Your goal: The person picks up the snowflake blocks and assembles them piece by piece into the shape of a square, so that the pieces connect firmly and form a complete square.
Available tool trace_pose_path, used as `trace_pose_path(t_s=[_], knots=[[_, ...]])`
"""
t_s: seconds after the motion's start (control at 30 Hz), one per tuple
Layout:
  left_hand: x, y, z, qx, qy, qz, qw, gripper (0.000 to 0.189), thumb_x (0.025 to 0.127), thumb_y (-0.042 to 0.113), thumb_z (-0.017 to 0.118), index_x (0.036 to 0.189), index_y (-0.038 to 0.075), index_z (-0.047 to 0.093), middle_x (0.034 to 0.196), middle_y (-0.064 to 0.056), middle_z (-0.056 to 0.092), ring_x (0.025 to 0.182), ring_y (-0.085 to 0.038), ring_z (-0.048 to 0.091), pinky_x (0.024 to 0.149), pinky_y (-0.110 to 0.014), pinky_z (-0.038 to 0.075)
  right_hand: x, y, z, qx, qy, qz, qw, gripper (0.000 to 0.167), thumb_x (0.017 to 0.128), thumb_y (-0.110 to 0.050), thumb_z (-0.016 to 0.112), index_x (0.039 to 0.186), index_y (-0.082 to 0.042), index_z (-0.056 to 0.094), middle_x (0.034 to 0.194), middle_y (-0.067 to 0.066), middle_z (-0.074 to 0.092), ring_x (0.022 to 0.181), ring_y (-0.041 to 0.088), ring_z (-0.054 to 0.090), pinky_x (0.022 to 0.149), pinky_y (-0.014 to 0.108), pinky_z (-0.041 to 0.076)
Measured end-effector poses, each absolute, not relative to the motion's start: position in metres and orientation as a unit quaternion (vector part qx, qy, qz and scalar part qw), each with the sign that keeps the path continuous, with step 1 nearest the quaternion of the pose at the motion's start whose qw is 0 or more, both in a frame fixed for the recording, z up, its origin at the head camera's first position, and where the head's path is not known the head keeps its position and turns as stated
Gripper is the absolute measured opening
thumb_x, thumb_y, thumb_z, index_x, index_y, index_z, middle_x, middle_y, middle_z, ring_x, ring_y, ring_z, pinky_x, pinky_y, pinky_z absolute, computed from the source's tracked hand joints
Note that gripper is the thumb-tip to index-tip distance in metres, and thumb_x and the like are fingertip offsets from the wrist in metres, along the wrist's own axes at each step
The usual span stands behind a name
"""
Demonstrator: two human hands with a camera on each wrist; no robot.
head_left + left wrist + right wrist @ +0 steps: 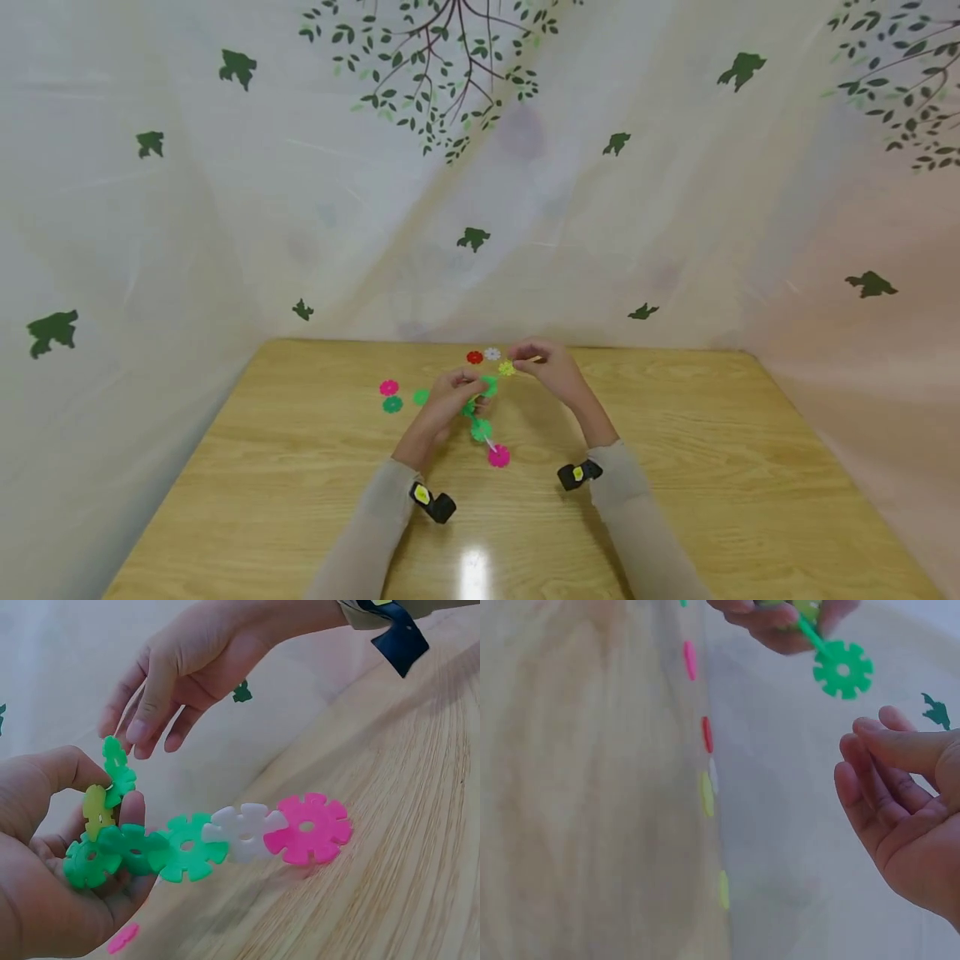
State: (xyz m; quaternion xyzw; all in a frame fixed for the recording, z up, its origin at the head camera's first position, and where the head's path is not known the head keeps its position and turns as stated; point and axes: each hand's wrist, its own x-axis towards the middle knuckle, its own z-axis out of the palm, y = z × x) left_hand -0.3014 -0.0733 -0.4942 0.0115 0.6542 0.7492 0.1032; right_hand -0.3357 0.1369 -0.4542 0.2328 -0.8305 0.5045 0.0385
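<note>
My left hand (450,398) pinches a chain of notched plastic flower discs slotted together. In the left wrist view the chain has several green discs (187,847), a yellow disc (97,812) held near the fingers, a white disc (244,832) and a pink disc (309,829) at its far end. A green disc (843,670) forms the other end and sticks up toward the right hand. Close to that end hovers my right hand (549,367), its fingers loosely bent and holding nothing. The thumb and fingertips are apart from the disc in the right wrist view.
Loose discs lie on the wooden table (712,467): red (475,357), white (492,354) and yellow (506,367) toward the back, pink (388,387) and green (392,404) on the left. Behind the table's back edge hangs a printed cloth (337,225).
</note>
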Motion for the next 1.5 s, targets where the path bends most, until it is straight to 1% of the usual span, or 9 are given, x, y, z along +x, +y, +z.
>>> trace_pose_path(t_s=[0.23,0.37,0.63,0.83,0.93,1.07,1.23,1.33,1.5], knots=[[-0.306,-0.072,-0.494,0.019,0.650,0.753,0.101,0.030,0.096,0.007,0.059,0.123,-0.006,0.062,0.083,-0.001,0.061,0.071,-0.014,0.058,0.067,-0.024,0.050,-0.366,0.148,-0.447,0.257,-0.854,0.450,0.049,0.015,0.094,-0.001,0.070,0.106,0.008,0.073,0.101,0.023,0.074,0.092,0.027,0.070,0.083,0.035,0.058],[-0.307,-0.071,-0.491,0.019,0.647,0.755,0.109,0.040,0.097,0.005,0.056,0.135,-0.004,0.061,0.078,-0.002,0.058,0.069,-0.012,0.055,0.067,-0.024,0.050,-0.381,0.149,-0.451,0.255,-0.873,0.417,0.014,0.016,0.093,0.001,0.071,0.106,0.011,0.072,0.098,0.022,0.075,0.088,0.023,0.070,0.080,0.030,0.057],[-0.307,-0.066,-0.491,0.023,0.648,0.751,0.124,0.046,0.095,0.005,0.054,0.141,-0.001,0.058,0.072,-0.002,0.052,0.068,-0.013,0.050,0.068,-0.026,0.049,-0.396,0.144,-0.471,0.196,-0.900,0.383,-0.070,0.026,0.091,-0.002,0.072,0.114,0.009,0.071,0.099,0.020,0.073,0.086,0.019,0.065,0.071,0.022,0.051],[-0.306,-0.062,-0.494,0.031,0.641,0.755,0.139,0.045,0.099,0.012,0.053,0.142,-0.002,0.056,0.073,-0.001,0.051,0.068,-0.013,0.049,0.065,-0.023,0.047,-0.397,0.142,-0.479,0.187,-0.922,0.328,-0.082,0.036,0.088,-0.006,0.077,0.120,0.008,0.069,0.114,0.024,0.071,0.102,0.033,0.067,0.087,0.037,0.058],[-0.305,-0.060,-0.496,0.035,0.637,0.756,0.143,0.033,0.103,0.021,0.055,0.125,-0.001,0.064,0.071,0.000,0.050,0.064,-0.012,0.048,0.062,-0.022,0.045,-0.395,0.140,-0.478,0.187,-0.928,0.310,-0.089,0.033,0.087,-0.007,0.078,0.117,0.006,0.070,0.118,0.024,0.069,0.111,0.038,0.066,0.095,0.045,0.056],[-0.304,-0.058,-0.498,0.034,0.635,0.758,0.148,0.033,0.105,0.031,0.058,0.112,-0.001,0.063,0.070,0.001,0.050,0.063,-0.012,0.048,0.062,-0.022,0.045,-0.392,0.139,-0.478,0.185,-0.927,0.312,-0.098,0.026,0.083,-0.003,0.081,0.107,0.004,0.071,0.110,0.023,0.070,0.105,0.035,0.066,0.093,0.045,0.056],[-0.303,-0.058,-0.499,0.027,0.636,0.759,0.137,0.049,0.103,0.033,0.061,0.136,-0.003,0.057,0.079,0.001,0.051,0.068,-0.012,0.048,0.066,-0.024,0.049,-0.389,0.142,-0.475,0.210,-0.915,0.335,-0.085,0.022,0.079,0.003,0.080,0.097,0.003,0.067,0.097,0.019,0.069,0.093,0.027,0.064,0.083,0.035,0.056],[-0.303,-0.060,-0.501,0.025,0.640,0.757,0.130,0.053,0.103,0.033,0.062,0.142,-0.002,0.054,0.083,0.002,0.052,0.070,-0.012,0.048,0.068,-0.024,0.049,-0.383,0.145,-0.472,0.215,-0.898,0.376,-0.078,0.017,0.083,0.005,0.075,0.098,0.005,0.067,0.091,0.017,0.069,0.083,0.020,0.064,0.072,0.028,0.054],[-0.301,-0.063,-0.502,0.019,0.647,0.752,0.124,0.050,0.102,0.032,0.064,0.141,0.002,0.056,0.083,0.000,0.051,0.070,-0.014,0.048,0.067,-0.025,0.048,-0.363,0.146,-0.464,0.187,-0.844,0.497,-0.075,0.022,0.094,-0.002,0.068,0.113,0.009,0.068,0.095,0.019,0.072,0.078,0.013,0.068,0.074,0.039,0.061]])
